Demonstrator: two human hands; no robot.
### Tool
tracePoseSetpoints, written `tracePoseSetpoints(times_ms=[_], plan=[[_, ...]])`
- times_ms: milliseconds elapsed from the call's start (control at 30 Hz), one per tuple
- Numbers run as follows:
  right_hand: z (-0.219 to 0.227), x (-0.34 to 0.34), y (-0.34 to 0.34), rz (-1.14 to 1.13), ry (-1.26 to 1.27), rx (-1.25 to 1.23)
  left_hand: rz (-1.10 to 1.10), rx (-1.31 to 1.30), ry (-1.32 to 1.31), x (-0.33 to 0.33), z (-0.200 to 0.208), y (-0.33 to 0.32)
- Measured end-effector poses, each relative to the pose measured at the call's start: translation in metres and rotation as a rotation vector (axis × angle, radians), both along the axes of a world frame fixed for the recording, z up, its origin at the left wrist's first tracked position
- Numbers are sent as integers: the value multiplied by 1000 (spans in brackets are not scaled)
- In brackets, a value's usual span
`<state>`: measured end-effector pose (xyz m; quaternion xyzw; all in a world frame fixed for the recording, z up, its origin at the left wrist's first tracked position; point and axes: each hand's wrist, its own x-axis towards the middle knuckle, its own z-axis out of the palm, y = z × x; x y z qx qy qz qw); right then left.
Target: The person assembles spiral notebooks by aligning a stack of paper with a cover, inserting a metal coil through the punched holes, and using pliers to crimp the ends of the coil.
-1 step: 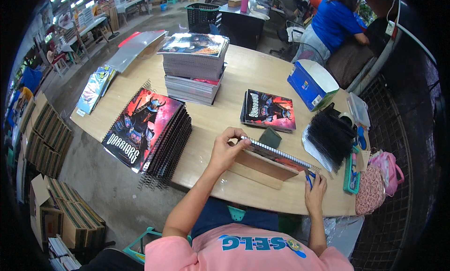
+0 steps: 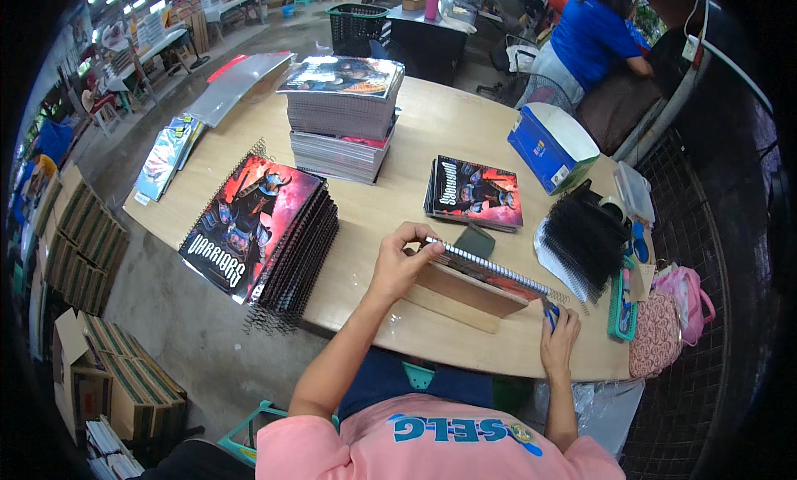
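Note:
My left hand (image 2: pixel 404 263) is closed on the upper left corner of a spiral-bound book (image 2: pixel 490 272), thumb and fingers pinching it by the coil. The book is tilted up on edge, coil uppermost, along a wooden block (image 2: pixel 473 291) resting on a flat wooden strip (image 2: pixel 452 310). My right hand (image 2: pixel 561 335) is wrapped round small blue-handled pliers (image 2: pixel 551 314); their tip is at the coil's right end, where loose wire sticks out. The fingers partly hide the pliers, so I cannot tell whether the jaws touch the wire.
Left of the book stands a stack of coil-bound books (image 2: pixel 249 223). Behind are a tall stack of books (image 2: pixel 340 107) and a smaller pile (image 2: pixel 475 194). To the right lie black coils (image 2: pixel 585 239), a blue box (image 2: pixel 552 148) and a green tray (image 2: pixel 623 306). A person in blue (image 2: pixel 594 40) sits beyond.
The blue handles in my right hand have drawn closer together and turned slightly. My left hand and the book have hardly moved.

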<state>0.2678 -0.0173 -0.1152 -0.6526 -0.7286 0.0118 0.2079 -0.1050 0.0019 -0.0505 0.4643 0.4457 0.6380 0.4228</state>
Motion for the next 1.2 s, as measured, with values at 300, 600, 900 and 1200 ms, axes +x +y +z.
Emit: tracePoseSetpoints(times_ms=[300,600,900,1200], plan=[[185,-76,62,515,185,471,-56,21,-109,3,2,1],[231,-191,79,1163,-583,777,59,61,-16,8,-5,7],[223,-200,77,1145,-539,464,138,58,22,5,-3,1],[204,-145,73,749,37,262,281,198,129,23,-15,-3]])
